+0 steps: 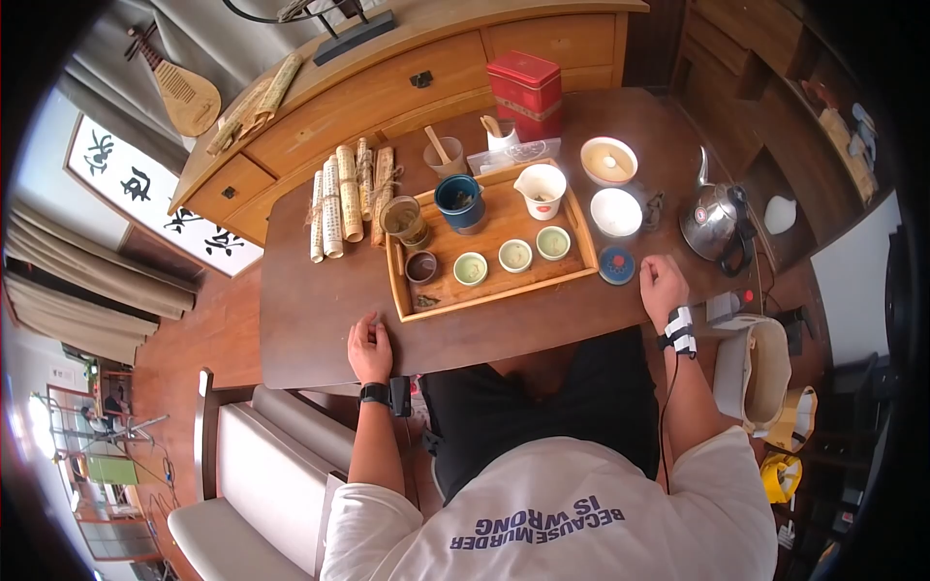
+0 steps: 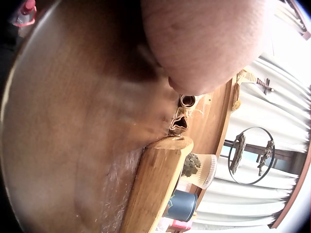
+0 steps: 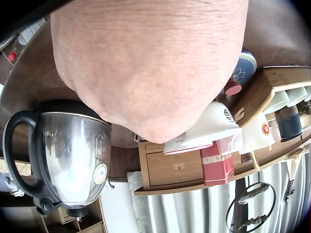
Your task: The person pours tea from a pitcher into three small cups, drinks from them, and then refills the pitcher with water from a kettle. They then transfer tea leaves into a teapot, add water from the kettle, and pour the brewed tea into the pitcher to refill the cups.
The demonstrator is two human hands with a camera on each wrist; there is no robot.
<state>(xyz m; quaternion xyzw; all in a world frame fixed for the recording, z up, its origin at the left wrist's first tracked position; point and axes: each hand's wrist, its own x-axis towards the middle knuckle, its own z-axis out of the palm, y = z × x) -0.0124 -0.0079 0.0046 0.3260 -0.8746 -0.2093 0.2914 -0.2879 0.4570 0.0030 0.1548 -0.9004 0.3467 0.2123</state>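
Left hand [image 1: 369, 351]: rests on the worktop [image 1: 315, 305] near its front edge; fingers relaxed and loosely bent, nothing seen in my grasp.
Right hand [image 1: 664, 289]: lies at the right part of the worktop; fingers loosely bent, nothing seen in my grasp. The fingertips are hidden in both wrist views.
Tray [image 1: 504, 293]: ahead of me, beyond and between my hands; long axis runs left to right, the right end set slightly farther from me.
Tray corners: near-left corner just beside my left hand; near-right corner on my right hand's side, with the lid between.
Lid [image 1: 616, 264]: blue, lying flat with a red knob up; just left of my right hand, a gap showing. My right hand is clearly the nearer.
Green cups [image 1: 514, 256]: three in a row inside the tray, roughly parallel to its near wall; the right-hand cup lies nearer my right hand, the left-hand cup nearer my left.
Kettle [image 1: 712, 225]: outside the tray, right of and beyond my right hand; handle toward me.
Governing relation, as I judge it: for a reach leftward from my right hand, the lid comes before the tray.
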